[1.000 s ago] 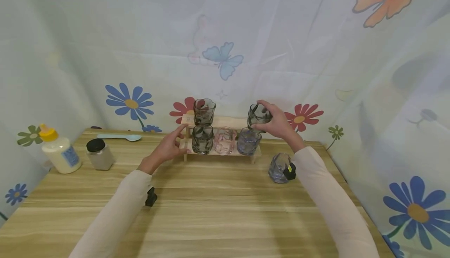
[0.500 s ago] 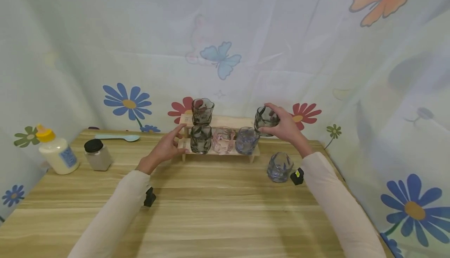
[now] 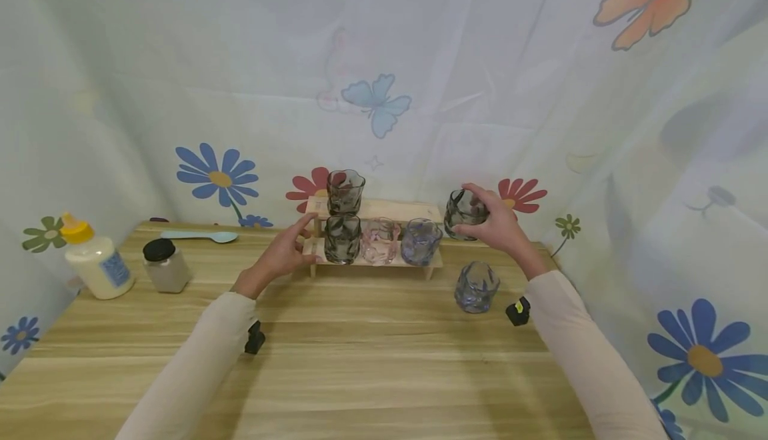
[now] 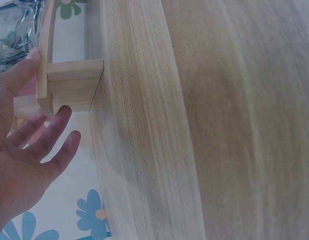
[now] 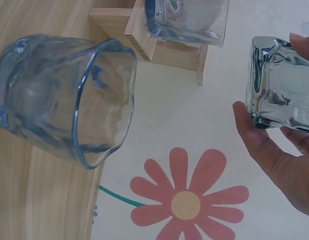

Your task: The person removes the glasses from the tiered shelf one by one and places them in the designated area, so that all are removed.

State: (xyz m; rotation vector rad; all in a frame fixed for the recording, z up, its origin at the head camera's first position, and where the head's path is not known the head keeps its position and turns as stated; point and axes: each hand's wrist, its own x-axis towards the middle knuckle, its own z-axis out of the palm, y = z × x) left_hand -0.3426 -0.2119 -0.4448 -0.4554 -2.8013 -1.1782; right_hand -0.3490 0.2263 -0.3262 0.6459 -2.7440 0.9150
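The right hand (image 3: 501, 225) has a smoky glass (image 3: 460, 210) pinched, just off the rack's (image 3: 403, 210) right end; the left hand (image 3: 283, 252), spread wide, touches the other end. Mid-transfer, I'd say; next calls for a gentle, level set-down.

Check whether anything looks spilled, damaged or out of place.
No spill or damage shows. One blue glass looks slightly stray: it stands on the table, off the rack, where another blue one sits.
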